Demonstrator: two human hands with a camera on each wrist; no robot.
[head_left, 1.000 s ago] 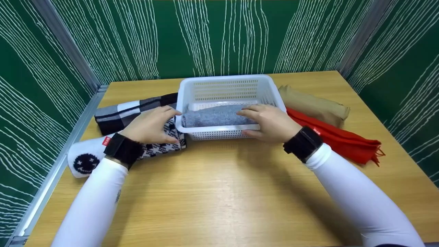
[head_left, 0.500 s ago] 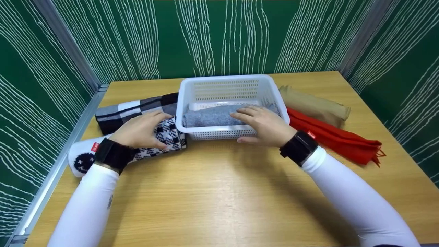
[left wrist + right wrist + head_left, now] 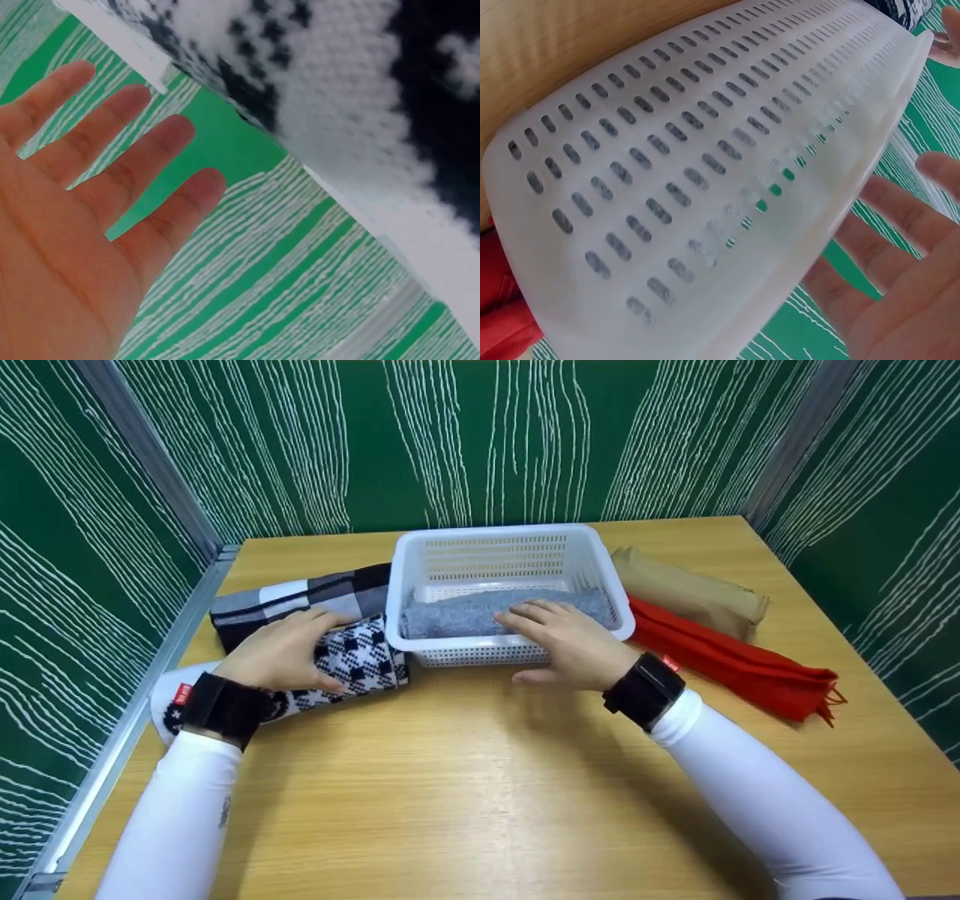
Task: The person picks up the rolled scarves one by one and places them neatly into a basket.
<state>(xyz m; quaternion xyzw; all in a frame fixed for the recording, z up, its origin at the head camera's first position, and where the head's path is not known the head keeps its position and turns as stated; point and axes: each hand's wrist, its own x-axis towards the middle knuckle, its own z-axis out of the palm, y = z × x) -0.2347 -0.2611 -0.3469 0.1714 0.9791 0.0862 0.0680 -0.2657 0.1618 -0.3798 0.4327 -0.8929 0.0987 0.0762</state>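
Observation:
A rolled grey scarf (image 3: 457, 615) lies inside a white perforated basket (image 3: 480, 644), along its front side. My right hand (image 3: 574, 645) hovers over the basket's front rim, fingers spread and holding nothing. In the right wrist view that hand (image 3: 907, 277) is beside the basket wall (image 3: 630, 225), apart from it. To the left, my left hand (image 3: 279, 652) is above a rolled black-and-white knitted scarf (image 3: 367, 656) with a houndstooth pattern. The left wrist view shows this hand (image 3: 90, 202) with straight fingers, apart from the knitted scarf (image 3: 337, 90).
Behind my left hand lies a rolled black, grey and white plaid scarf (image 3: 326, 592). Right of the basket are a red fringed scarf (image 3: 739, 664) and a rolled tan cloth (image 3: 690, 589). Green panels with white streaks (image 3: 517, 442) enclose the wooden table (image 3: 442, 787).
My left hand has moved left from the basket's left corner to over the knitted scarf. My right hand has shifted slightly left and toward the front. Basket and scarves look unmoved.

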